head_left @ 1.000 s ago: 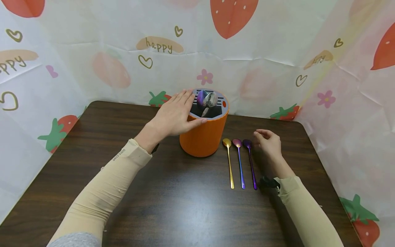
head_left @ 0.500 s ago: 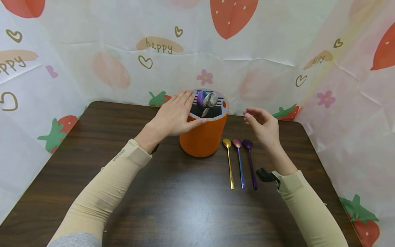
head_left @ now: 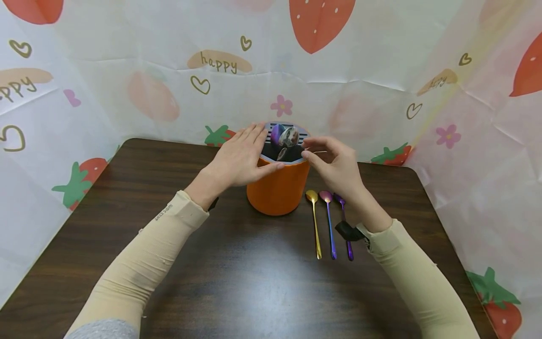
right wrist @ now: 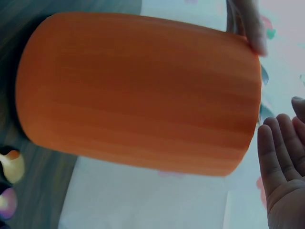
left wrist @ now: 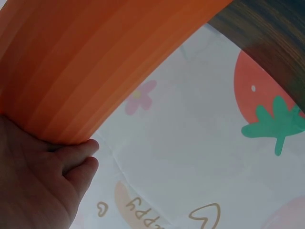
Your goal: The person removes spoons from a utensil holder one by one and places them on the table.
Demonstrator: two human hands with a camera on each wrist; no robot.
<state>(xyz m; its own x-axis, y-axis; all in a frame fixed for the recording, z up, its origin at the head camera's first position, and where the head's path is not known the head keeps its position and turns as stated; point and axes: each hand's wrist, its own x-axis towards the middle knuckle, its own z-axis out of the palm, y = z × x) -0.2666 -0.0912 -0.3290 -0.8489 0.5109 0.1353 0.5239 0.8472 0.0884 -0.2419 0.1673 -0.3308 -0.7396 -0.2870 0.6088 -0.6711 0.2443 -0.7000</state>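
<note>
An orange cylindrical utensil holder [head_left: 277, 190] with a slotted top stands upright on the table. Several shiny spoon heads, one purple-blue [head_left: 277, 134] and one silver [head_left: 290, 137], stick out of its opening. My left hand [head_left: 237, 157] rests on the holder's left rim, fingers straight and thumb laid along the front. At the right rim, close to the spoon heads, my right hand [head_left: 334, 165] hovers with bent fingers; nothing shows in it, and in the right wrist view the fingers [right wrist: 281, 148] are apart from the holder.
A gold spoon [head_left: 314, 223], a pink-blue spoon [head_left: 329, 223] and a purple spoon [head_left: 349, 249] lie side by side right of the holder; the right wrist strap partly hides the purple one. Behind the dark wooden table [head_left: 190, 282] hangs a strawberry-print cloth [head_left: 360, 56].
From beside the purple spoon my right hand has risen and moved left to the holder's right rim. The left hand, the holder and the spoons on the table stay put.
</note>
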